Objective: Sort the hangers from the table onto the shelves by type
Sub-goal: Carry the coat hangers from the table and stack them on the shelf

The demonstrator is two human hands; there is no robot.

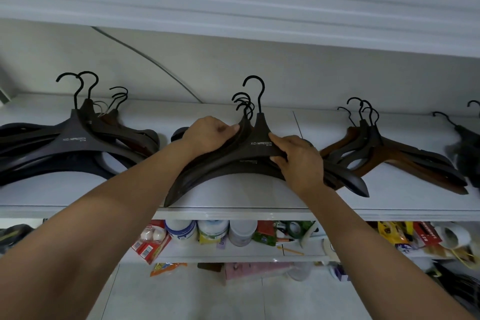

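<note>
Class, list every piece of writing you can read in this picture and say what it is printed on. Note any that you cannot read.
"XIZI IMPRESSION": on the top hanger of the middle pile.
"XIZI IMPRESSION": on the front hanger of the left pile.
Small print under both logos: too small to read.
Labels on the bottles and packets on the lower shelf: blurred, unreadable.

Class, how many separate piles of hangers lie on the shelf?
4: left pile, middle pile held by left hand and right hand, right pile, and a fourth pile cut off at the right edge. More may lie beyond.
</note>
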